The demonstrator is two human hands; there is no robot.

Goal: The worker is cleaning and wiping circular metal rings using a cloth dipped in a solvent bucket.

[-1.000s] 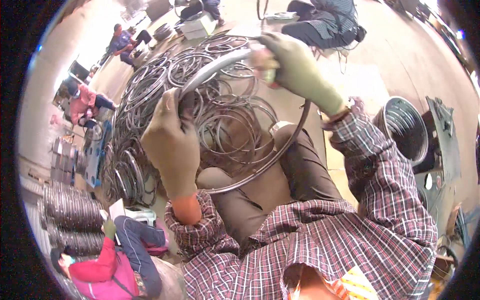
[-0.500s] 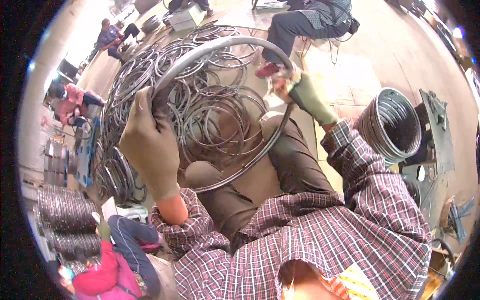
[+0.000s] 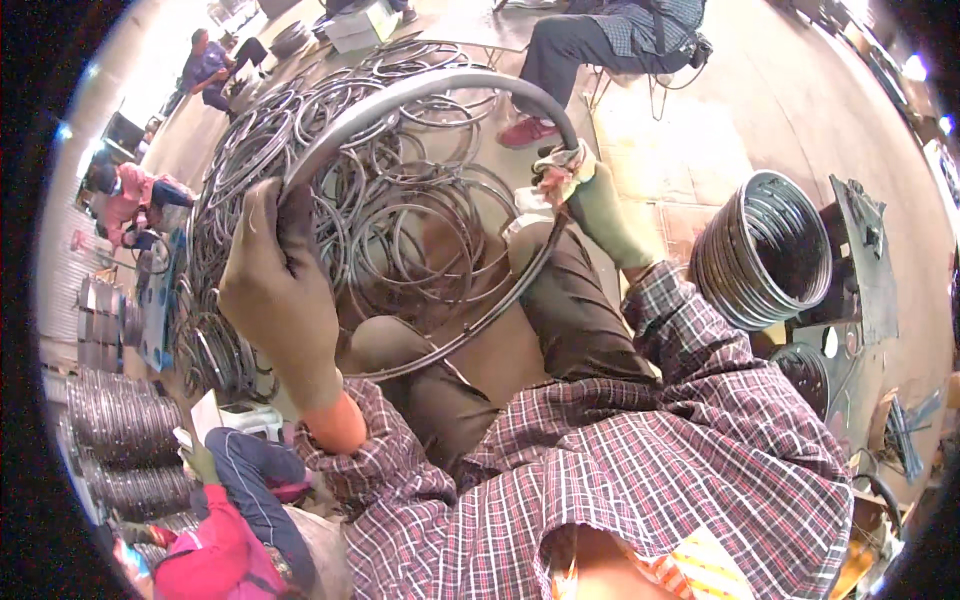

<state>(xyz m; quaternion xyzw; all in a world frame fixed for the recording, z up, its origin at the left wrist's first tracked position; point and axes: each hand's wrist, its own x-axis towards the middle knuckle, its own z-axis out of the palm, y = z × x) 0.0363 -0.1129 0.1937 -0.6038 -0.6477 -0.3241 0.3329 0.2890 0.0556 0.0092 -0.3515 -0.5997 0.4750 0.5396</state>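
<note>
A large grey metal ring [image 3: 430, 88] stands upright over my knees. My left hand [image 3: 283, 290], in a dark glove, grips the ring's left side. My right hand [image 3: 590, 200], in a greenish glove, presses a crumpled rag [image 3: 557, 170] against the ring's right side. Behind the ring lies a big heap of tangled metal rings [image 3: 330, 170] on the floor. My plaid sleeves and brown trousers fill the lower middle.
A neat stack of rings [image 3: 760, 250] lies on its side at my right, next to a dark metal stand [image 3: 860, 260]. More stacked rings [image 3: 120, 430] stand at the lower left. Other people sit at the left, the lower left and the top.
My right hand with the rag has slid down along the ring's right side, from its top toward my knee. My left hand keeps its grip on the left side.
</note>
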